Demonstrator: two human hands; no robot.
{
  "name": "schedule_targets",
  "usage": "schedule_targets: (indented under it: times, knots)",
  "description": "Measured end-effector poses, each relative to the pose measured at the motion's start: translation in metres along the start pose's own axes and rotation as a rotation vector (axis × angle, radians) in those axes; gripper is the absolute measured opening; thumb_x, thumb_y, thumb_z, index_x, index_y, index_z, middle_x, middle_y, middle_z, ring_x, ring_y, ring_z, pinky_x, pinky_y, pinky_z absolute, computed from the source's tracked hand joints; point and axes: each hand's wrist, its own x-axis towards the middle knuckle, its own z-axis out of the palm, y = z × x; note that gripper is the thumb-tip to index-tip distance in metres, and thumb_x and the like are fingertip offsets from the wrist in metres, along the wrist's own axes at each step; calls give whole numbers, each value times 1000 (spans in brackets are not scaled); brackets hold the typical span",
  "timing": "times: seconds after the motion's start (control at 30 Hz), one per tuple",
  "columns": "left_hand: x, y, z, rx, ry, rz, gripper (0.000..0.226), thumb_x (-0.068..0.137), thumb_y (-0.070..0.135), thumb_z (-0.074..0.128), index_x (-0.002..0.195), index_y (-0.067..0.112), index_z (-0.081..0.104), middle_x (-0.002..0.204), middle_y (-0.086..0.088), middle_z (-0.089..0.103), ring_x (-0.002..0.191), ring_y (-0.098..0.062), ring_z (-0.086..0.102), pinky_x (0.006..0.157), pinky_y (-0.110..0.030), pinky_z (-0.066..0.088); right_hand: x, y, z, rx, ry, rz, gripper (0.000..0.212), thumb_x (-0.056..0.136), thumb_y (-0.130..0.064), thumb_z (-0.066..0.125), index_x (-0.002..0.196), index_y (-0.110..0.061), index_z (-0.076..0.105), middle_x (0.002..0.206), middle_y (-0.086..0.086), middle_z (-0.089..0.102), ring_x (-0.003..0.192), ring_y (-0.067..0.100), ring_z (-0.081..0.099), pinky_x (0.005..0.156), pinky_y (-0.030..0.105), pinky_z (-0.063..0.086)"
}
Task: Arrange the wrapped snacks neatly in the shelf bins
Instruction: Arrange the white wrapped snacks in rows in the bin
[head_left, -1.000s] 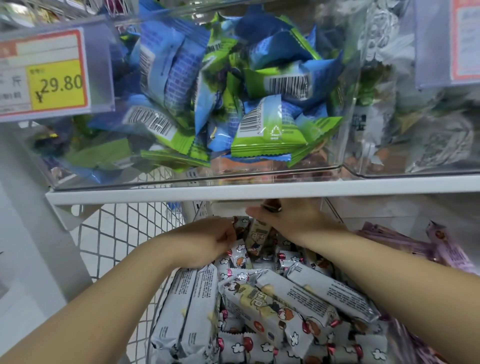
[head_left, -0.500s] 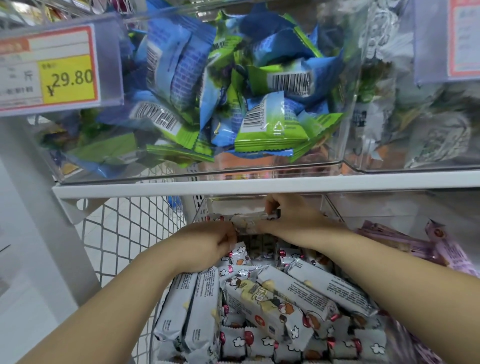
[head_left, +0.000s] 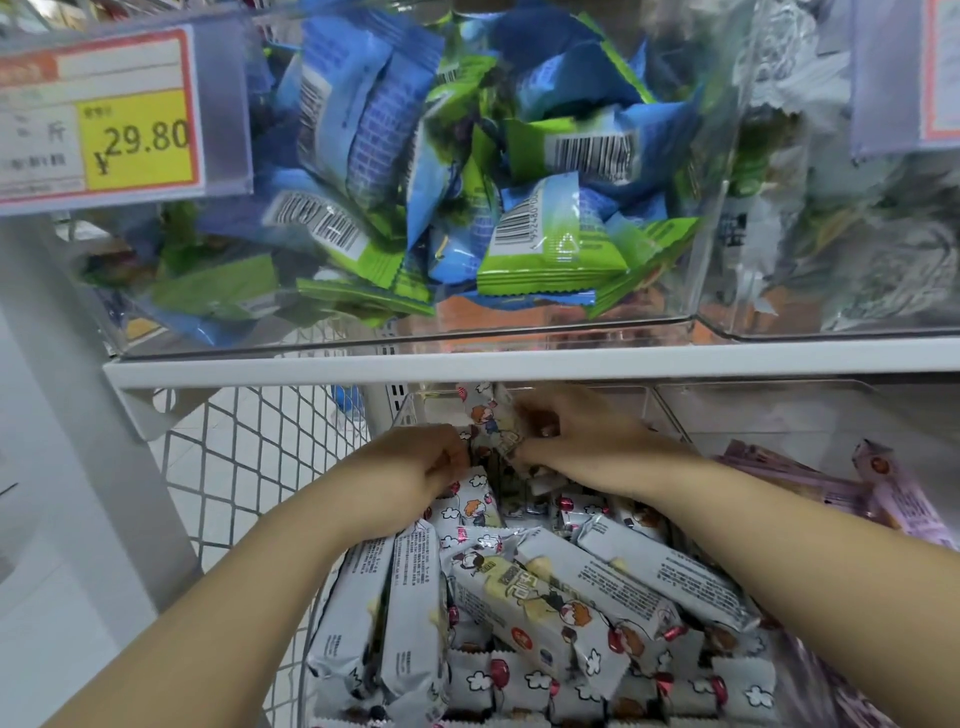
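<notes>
The right hand (head_left: 569, 441) pinches one snack bar (head_left: 488, 423) at the back of the lower bin (head_left: 402, 415) — the bar stands nearly upright, above the pile (head_left: 545, 597) — and the left hand (head_left: 415, 462) curls just beside its bottom end, though its grip cannot be told.

Swung the white cartoon-printed wrapped snack bar (head_left: 487, 422) up from lying level between both hands half a second ago to standing nearly upright, top end now just under the white shelf edge (head_left: 311, 371). A second ago held it end-down, lower among the packs. Rolled the right hand (head_left: 576, 441) over, fingers (head_left: 535, 415) now curled round the bar's right side. Shifted the left hand (head_left: 421, 462) from the bar's left end to its lower left edge; hard to tell whether gripping there.
</notes>
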Motion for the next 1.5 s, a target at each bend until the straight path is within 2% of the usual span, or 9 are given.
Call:
schedule_targets:
  times: [0.2, 0.33, 0.63, 0.77, 0.93, 1.07, 1.23, 1.33, 1.5]
  knots:
    - [1, 0, 2, 62, -25, 26, 8, 96, 25, 47, 94, 21, 53, 87, 8, 57, 78, -10, 52, 64, -24, 36, 0, 3, 4, -67, -74, 25, 29, 79, -19, 69, 104, -25, 53, 92, -13, 59, 83, 3, 58, 66, 12, 46]
    - [2, 1, 4, 158, -49, 12, 7, 96, 31, 45, 94, 32, 52, 74, 17, 51, 67, -1, 48, 59, -22, 35, 0, 4, 9, -278, -193, 63, 33, 79, -28, 69, 108, -26, 54, 86, -14, 54, 76, 4, 56, 62, 20, 46]
    - [18, 7, 2, 25, -231, 15, 21, 91, 38, 54, 109, 34, 64, 100, 12, 64, 94, -12, 60, 88, -31, 47, 8, 1, 7, -478, -345, 56, 11, 87, -35, 63, 82, -25, 61, 72, -15, 52, 66, 1, 48, 56, 19, 35]
    - [25, 6, 12, -70, -206, 46, 6, 87, 37, 62, 91, 33, 64, 93, 12, 64, 90, -13, 62, 78, -26, 49, 9, 0, 7, -542, -370, 22, 19, 89, -35, 59, 94, -20, 69, 79, -9, 60, 71, 9, 53, 58, 21, 38]
    - [23, 4, 14, -107, -170, 68, 3, 88, 36, 60, 86, 34, 59, 83, 19, 57, 85, -9, 60, 64, -18, 47, -9, -18, -14, -429, -283, 57, 17, 89, -37, 58, 101, -29, 68, 95, -9, 68, 82, 13, 65, 73, 35, 57]
    - [22, 3, 15, -88, -155, 72, 5, 89, 37, 60, 86, 33, 59, 82, 23, 55, 81, -1, 56, 62, -16, 41, -44, -25, -31, -494, -243, -16, 21, 88, -36, 60, 108, -31, 65, 102, -16, 67, 87, -1, 61, 78, 15, 48]
    - [21, 2, 15, -57, -140, 75, 5, 89, 39, 59, 87, 34, 59, 85, 20, 55, 86, -5, 56, 70, -19, 41, -109, -19, -55, -441, -151, -73, 22, 80, -41, 69, 102, -40, 66, 85, -37, 61, 82, -19, 55, 69, 1, 38]
    - [21, 4, 15, -59, -146, 69, 6, 89, 39, 59, 87, 33, 59, 84, 20, 55, 84, -5, 55, 70, -21, 41, -134, -8, -63, -493, -84, -93, 34, 75, -54, 68, 107, -44, 64, 106, -32, 60, 104, -9, 53, 92, 14, 40]
    - [20, 4, 15, -66, -153, 58, 6, 88, 40, 59, 88, 34, 59, 87, 20, 56, 86, -5, 55, 72, -23, 41, -149, 5, -49, -697, -63, -136, 54, 71, -64, 50, 116, -37, 59, 105, -23, 58, 101, -1, 46, 88, 20, 36]
